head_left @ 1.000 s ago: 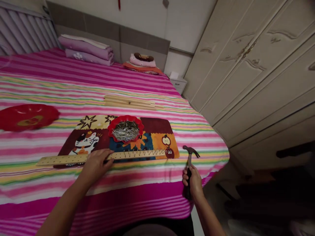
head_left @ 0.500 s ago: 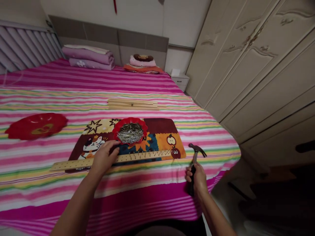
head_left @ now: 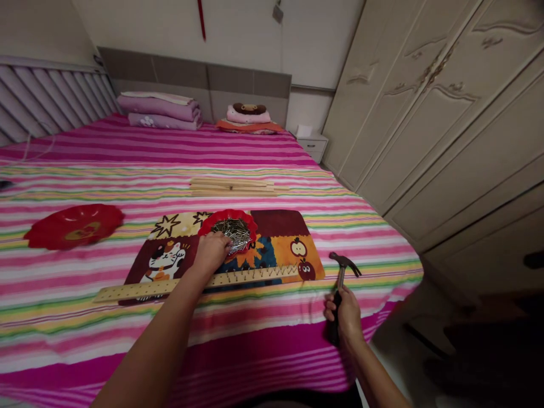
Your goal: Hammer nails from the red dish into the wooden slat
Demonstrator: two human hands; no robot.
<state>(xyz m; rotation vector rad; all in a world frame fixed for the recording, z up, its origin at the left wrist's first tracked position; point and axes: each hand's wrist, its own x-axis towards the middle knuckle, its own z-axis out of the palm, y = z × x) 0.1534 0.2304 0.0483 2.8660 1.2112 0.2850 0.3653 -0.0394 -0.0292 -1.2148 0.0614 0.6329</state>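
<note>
My left hand (head_left: pixel 213 250) is over the near left rim of a red scalloped bowl (head_left: pixel 205 229) heaped with metal nails (head_left: pixel 238 233). Its fingers are curled together and dip into the nails, so whatever lies between the fingertips is hidden. Under that forearm runs a pale wooden strip (head_left: pixel 127 290), with a row of nails standing up along its right part and small holes along its left. My right hand (head_left: pixel 347 313) grips the black handle of a claw hammer (head_left: pixel 341 272), held head up to the right of the strip.
Bowl and strip rest on a patterned mat (head_left: pixel 280 221) on a striped bedsheet (head_left: pixel 255 334). Several wooden strips (head_left: pixel 233 187) lie behind the mat. A red plate (head_left: pixel 74 226) is at left. Folded bedding (head_left: pixel 161 110) sits by the headboard; a wardrobe (head_left: pixel 429 124) stands right.
My left hand has moved from the wooden strip up and right into the bowl of nails. My right hand still holds the hammer in about the same place. The view has shifted slightly.
</note>
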